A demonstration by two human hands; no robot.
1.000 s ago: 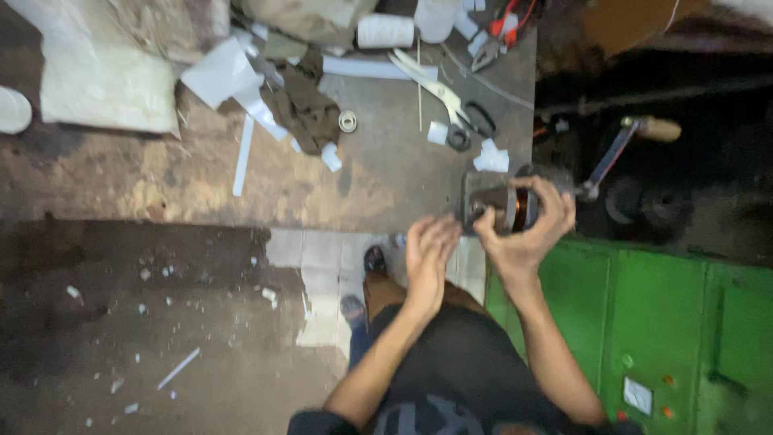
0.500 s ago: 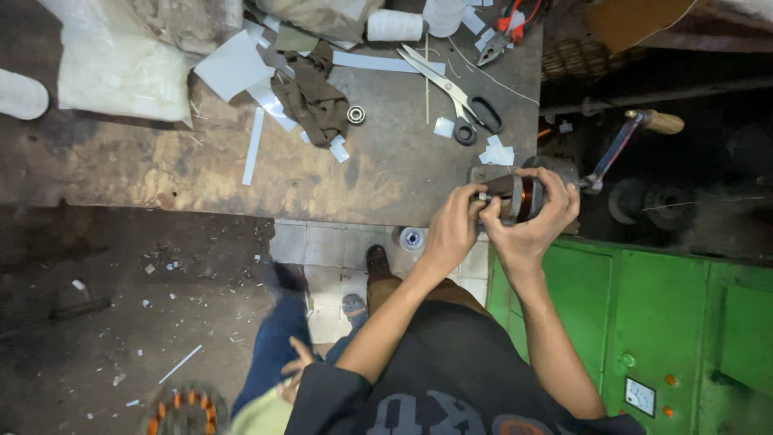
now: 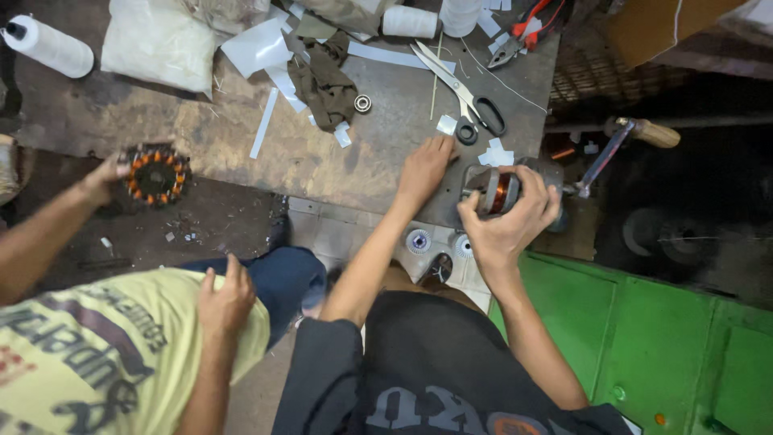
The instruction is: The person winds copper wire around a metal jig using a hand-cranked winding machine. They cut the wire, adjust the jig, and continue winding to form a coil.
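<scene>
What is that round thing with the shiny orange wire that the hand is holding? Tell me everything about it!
The spool of copper wire sits between two grey discs, on a small metal winding machine at the table's edge. The wire looks shiny orange, wound in tight turns. The right hand curls around it from below, fingers touching the discs. A crank with a wooden handle sticks out to its right. The left hand rests flat on the table beside it.

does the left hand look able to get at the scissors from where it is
Probably yes: the left hand rests flat on the bench, with the scissors lying just beyond its fingers, only small paper scraps between.
</scene>
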